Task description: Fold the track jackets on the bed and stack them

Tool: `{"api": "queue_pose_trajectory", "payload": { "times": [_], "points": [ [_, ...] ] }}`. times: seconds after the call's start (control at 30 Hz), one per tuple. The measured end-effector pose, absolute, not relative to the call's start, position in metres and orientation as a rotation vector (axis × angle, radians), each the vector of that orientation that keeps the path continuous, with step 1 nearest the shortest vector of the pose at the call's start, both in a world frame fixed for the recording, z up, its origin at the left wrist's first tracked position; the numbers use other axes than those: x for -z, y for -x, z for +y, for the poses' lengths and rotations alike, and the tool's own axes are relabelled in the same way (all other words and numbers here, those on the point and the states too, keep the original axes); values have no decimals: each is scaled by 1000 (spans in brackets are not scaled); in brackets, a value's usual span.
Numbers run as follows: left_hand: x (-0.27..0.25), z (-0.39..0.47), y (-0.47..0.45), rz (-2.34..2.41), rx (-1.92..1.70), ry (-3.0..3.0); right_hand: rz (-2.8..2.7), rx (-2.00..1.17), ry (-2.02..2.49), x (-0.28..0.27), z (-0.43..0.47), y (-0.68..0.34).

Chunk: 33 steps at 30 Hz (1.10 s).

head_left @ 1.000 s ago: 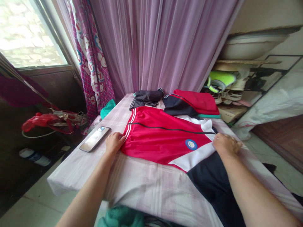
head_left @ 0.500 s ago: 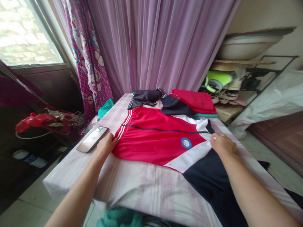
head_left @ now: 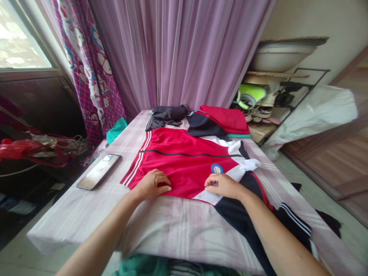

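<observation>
A red, white and navy zip jacket [head_left: 178, 168] lies spread on its side across the table, its striped hem to the left and a round blue badge [head_left: 216, 168] on its chest. My left hand [head_left: 153, 184] rests over the jacket's near edge, fingers loosely curved and the thumb apart. Close to the badge and the white panel is my right hand [head_left: 223, 186], with bent fingers and a small gap to its thumb. Neither hand shows fabric gripped. One navy sleeve [head_left: 238, 214] runs toward me, partly hidden by my right forearm.
A phone [head_left: 99, 172] lies left on the checked tablecloth [head_left: 86, 214]. Behind the jacket are a dark bundled garment [head_left: 169, 114] and a folded red-and-navy stack [head_left: 225, 119]. Green cloth [head_left: 146, 264] shows below the front edge. A shoe rack [head_left: 267, 111] stands at right.
Both hands have let go of the jacket's hem and collar ends and moved inward to its near edge. The view has shifted slightly, and the white collar now lies loose.
</observation>
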<state>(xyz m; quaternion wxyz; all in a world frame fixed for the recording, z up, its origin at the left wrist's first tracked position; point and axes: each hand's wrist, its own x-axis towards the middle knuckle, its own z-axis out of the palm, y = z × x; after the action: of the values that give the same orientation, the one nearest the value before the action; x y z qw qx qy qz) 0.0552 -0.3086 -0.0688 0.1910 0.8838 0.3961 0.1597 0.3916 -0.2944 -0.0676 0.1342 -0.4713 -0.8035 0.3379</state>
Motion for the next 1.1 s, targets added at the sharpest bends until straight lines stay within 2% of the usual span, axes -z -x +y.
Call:
{"api": "queue_pose_trajectory", "payload": {
  "times": [0.1,0.23,0.5,0.6,0.73,0.97,1.1],
  "points": [
    [74,-314,-49,1045,-411,-2513,-2435,-968,1251,62,-308,-396],
    [81,-322,-38,1114,-365,-2609,-2531,-795,1334,55,-322,-398],
    [88,-342,-42,1331,-670,-2843,-2495,-399,1317,73,-354,-389],
    [88,-348,-46,1308,-674,-2891,-2521,-285,1405,68,-361,-387],
    [85,-351,-50,1261,-537,-2911,-2614,-311,1477,53,-363,-387],
    [66,-353,-44,1202,-485,-2628,-2597,-592,1464,37,-352,-387],
    [57,-329,-52,1329,-573,-2514,-2316,-343,1392,38,-321,-366]
  ]
}}
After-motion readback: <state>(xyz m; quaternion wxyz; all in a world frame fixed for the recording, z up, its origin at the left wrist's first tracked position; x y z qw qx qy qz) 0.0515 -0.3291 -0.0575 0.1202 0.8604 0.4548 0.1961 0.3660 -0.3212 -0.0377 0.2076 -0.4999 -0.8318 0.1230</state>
